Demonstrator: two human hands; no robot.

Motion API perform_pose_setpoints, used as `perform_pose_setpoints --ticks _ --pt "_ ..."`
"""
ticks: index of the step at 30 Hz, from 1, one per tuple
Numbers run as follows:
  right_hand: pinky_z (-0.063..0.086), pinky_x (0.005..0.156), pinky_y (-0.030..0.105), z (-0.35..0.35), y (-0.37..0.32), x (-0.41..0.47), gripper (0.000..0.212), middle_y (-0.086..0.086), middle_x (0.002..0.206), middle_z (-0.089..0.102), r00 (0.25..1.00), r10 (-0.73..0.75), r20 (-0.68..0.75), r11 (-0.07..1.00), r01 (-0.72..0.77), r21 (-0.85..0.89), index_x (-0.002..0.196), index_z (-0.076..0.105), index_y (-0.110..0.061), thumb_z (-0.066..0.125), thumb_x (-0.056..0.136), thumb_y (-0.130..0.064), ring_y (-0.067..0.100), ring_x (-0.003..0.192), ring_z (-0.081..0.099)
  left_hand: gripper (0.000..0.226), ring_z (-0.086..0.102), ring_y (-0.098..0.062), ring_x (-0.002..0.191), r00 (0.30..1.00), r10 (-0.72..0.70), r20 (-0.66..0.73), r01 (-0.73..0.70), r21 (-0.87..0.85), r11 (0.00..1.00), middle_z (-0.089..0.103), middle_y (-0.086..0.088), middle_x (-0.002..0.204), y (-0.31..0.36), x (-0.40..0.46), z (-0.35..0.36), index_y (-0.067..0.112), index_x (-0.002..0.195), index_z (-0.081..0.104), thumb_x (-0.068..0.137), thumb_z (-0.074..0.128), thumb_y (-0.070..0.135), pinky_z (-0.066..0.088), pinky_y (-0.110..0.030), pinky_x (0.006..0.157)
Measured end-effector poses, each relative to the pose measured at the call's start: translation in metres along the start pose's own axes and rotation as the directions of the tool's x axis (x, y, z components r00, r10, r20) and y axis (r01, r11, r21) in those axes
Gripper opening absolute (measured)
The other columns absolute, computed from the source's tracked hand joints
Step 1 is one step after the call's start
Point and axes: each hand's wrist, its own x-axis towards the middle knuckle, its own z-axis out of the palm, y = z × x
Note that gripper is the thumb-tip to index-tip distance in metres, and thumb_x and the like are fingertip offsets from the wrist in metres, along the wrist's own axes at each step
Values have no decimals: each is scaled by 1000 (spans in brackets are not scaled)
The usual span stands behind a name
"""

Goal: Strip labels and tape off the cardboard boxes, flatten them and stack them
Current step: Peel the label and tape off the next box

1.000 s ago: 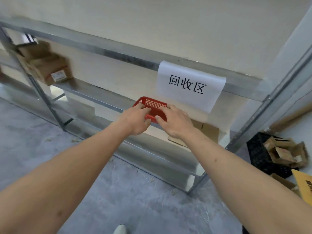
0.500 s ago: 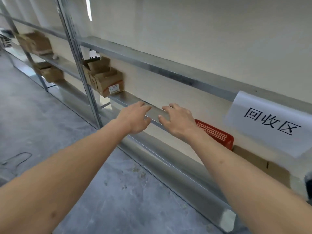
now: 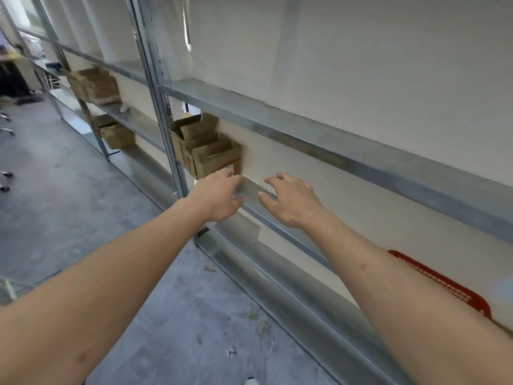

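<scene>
Both grips empty, fingers spread; cardboard box point(image 3: 215, 159) sat on shelf point(image 3: 254, 190) just ahead-left, left hand point(image 3: 219, 197) nearer than right hand point(image 3: 291, 200).

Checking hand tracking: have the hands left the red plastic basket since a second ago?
Yes. Both the left hand and right hand moved left along the metal shelf, off the red plastic basket, toward the open cardboard boxes.

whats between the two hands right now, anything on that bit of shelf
Nothing sits there: in the head view, only a bare stretch of metal shelf edge shows between the left hand and right hand. The cardboard boxes stand beyond the left hand.
</scene>
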Motion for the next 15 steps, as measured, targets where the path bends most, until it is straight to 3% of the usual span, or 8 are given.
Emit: perform_pose_setpoints --ticks 5,15 --pt "40 110 45 25 0 100 53 7 140 55 997 -45 56 999 45 2 141 55 -24 42 101 -57 30 130 52 61 40 -30 144 998 -58 -2 58 -1 998 33 -5 162 -55 82 13 26 158 33 103 50 44 39 -44 114" --pt "39 112 44 71 -28 267 53 4 146 53 988 -84 125 995 78 55 144 52 -25 47 100 -54 29 133 50 59 49 -32 134 992 -109 66 110 -15 994 43 -9 152 -175 204 43 23 155 38 102 51 44 44 -46 109"
